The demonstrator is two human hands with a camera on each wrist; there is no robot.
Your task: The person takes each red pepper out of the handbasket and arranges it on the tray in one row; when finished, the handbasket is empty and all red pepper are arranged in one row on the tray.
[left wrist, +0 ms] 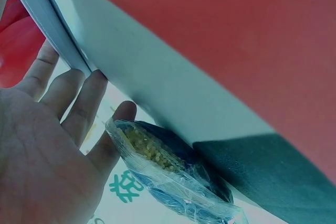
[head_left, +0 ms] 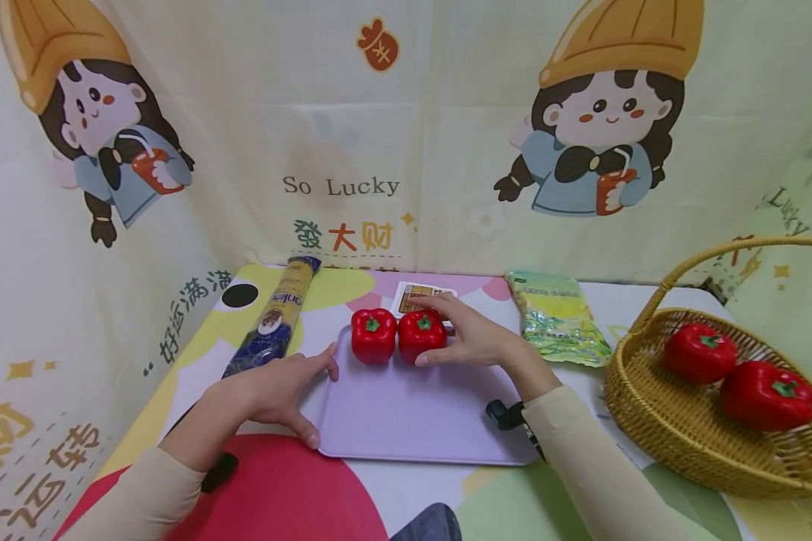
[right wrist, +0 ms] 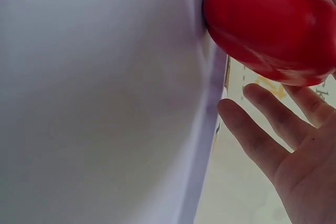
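Note:
A lilac tray (head_left: 419, 421) lies on the table with two red bell peppers at its far left. My right hand (head_left: 470, 330) holds the right bell pepper (head_left: 414, 338), thumb in front and index finger behind. In the right wrist view its other fingers spread beneath that pepper (right wrist: 273, 24). Beside it sits the left bell pepper (head_left: 372, 346). My left hand (head_left: 277, 391) rests along the tray's left edge, thumb near the front corner. Its fingertips touch the rim in the left wrist view, with the fingers (left wrist: 84, 108) fairly straight.
A wicker basket (head_left: 622, 376) with two more bell peppers stands at the right. Left of the tray lies a long noodle packet (head_left: 284, 300). A green-yellow bag (head_left: 558, 315) lies at the back right. Behind the peppers is a white card (head_left: 403, 291) with a brown pattern.

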